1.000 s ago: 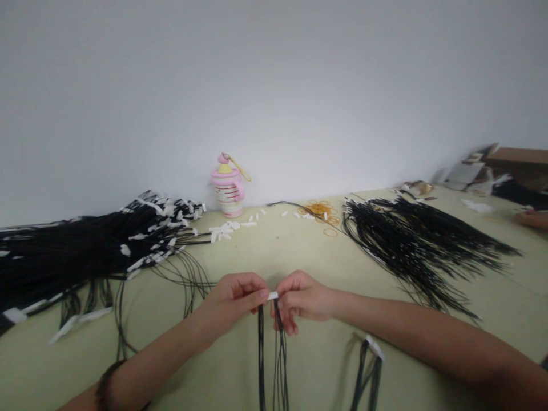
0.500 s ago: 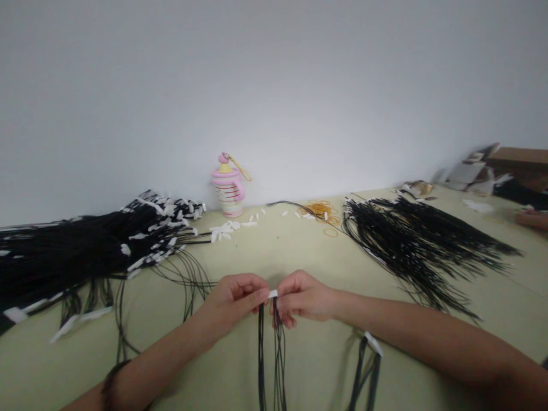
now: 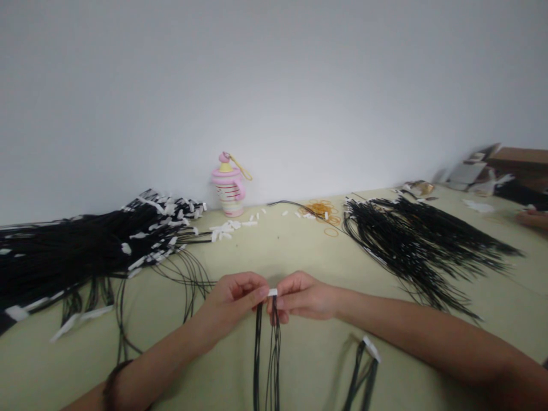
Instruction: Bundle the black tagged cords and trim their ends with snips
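Observation:
My left hand [image 3: 240,298] is closed in a pinch on the left end of a small white connector strip [image 3: 273,292]. From the other side my right hand [image 3: 303,295] pinches at the strip's right end, its fingers around the tops of the thin black wires [image 3: 275,348] there. A second group of black wires [image 3: 257,359] hangs down below my left fingertips. The fingertips partly hide where wires and strip meet. Under my right forearm lies another wire bundle [image 3: 371,348] with a white strip at its top.
A large pile of black wires [image 3: 77,245] with white ends lies left. Loose white pieces [image 3: 225,229] sit by a pink cup [image 3: 229,191]. Yellow rubber bands [image 3: 321,210] and more black wires [image 3: 398,240] lie right. Another person's hand [image 3: 533,218] shows at the right edge.
Both hands keep their pinch in nearly the same place. The hanging wires have swung slightly left, and the other person's hand has shifted a little.

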`<state>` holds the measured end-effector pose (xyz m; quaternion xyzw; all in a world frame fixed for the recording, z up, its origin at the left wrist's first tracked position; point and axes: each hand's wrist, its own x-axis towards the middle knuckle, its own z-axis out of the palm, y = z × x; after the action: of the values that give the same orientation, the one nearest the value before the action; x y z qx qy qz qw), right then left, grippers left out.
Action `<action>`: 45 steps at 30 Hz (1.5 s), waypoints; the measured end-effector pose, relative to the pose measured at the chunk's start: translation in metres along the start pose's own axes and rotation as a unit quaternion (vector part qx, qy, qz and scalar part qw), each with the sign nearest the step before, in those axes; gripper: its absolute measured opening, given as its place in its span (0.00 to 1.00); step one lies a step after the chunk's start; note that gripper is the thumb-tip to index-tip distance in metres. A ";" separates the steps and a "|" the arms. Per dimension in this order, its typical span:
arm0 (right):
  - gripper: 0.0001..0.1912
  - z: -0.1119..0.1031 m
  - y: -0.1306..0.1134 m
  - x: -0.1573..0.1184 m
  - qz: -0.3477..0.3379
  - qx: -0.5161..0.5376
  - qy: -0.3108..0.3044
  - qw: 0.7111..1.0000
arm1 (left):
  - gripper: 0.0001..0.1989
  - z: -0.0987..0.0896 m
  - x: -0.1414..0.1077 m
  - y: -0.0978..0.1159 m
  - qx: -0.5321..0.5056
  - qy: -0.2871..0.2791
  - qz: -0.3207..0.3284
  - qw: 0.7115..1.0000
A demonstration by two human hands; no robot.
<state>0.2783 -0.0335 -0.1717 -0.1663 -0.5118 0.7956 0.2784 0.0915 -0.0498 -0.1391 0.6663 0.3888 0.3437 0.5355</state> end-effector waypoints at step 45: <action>0.12 0.038 -0.065 0.022 -0.015 -0.158 0.092 0.983 | 0.03 -0.045 0.029 0.143 -0.195 0.258 0.328 0.888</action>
<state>0.2574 -0.0267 -0.0965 -0.2732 -0.6056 0.6816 0.3066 0.0868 -0.0219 0.0111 0.5259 0.1973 0.7285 0.3923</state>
